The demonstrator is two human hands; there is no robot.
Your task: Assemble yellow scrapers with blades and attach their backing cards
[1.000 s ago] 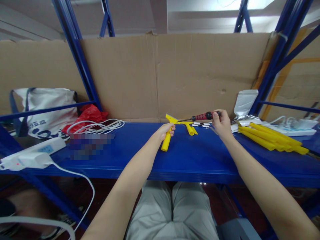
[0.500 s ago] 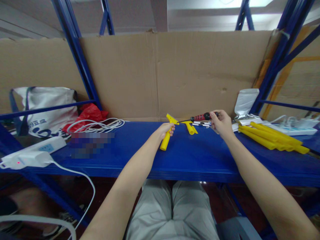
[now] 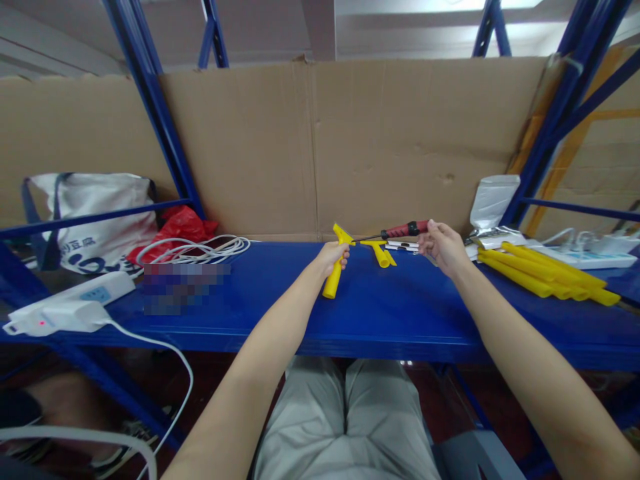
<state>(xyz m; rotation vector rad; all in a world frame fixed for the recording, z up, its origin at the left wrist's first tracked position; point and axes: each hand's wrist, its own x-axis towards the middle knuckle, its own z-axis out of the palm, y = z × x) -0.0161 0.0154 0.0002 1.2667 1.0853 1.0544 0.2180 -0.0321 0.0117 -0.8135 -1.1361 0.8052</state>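
My left hand (image 3: 334, 259) is closed around a yellow plastic T-shaped scraper handle (image 3: 331, 285), its wide head tilted up above my fingers. In my right hand (image 3: 444, 248), the thumb and fingertips pinch the rear end of a red and black screwdriver (image 3: 404, 231). Its thin shaft runs left to the head of the yellow piece, and the tip's exact contact there is too small to make out. Between my hands, a second yellow T-shaped piece (image 3: 380, 255) lies on the blue shelf (image 3: 400, 300).
Yellow tubes (image 3: 545, 270) are stacked on the right beside a silver foil pouch (image 3: 493, 203). White power strips (image 3: 75, 300) stand at the left, near coiled white cable (image 3: 200, 247), a red plastic bag (image 3: 175, 230) and a cloth bag (image 3: 105, 227). Cardboard (image 3: 315, 147) walls the back.
My right fingers have loosened and shifted slightly at the rear of the screwdriver, and its handle looks turned. The left hand holds the yellow piece in nearly the same place.
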